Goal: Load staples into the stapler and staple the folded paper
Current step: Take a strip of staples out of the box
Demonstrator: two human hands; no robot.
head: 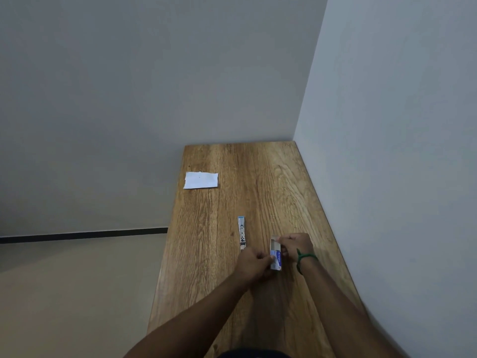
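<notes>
A small blue-and-white staple box point(275, 255) is held between both hands just above the wooden table point(271, 182). Its cardboard inner tray sticks out at the far end. My left hand point(254, 264) pinches the near left side of the box. My right hand point(294, 246), with a green band at the wrist, grips the far right side by the tray. The stapler point(242, 232), silver with a blue tip, lies flat on the table just left of the box, apart from both hands. The folded white paper point(201, 180) lies far off near the table's left edge.
The narrow table runs away from me into a corner, with a white wall along its right side and far end. Its left edge drops off to a beige floor.
</notes>
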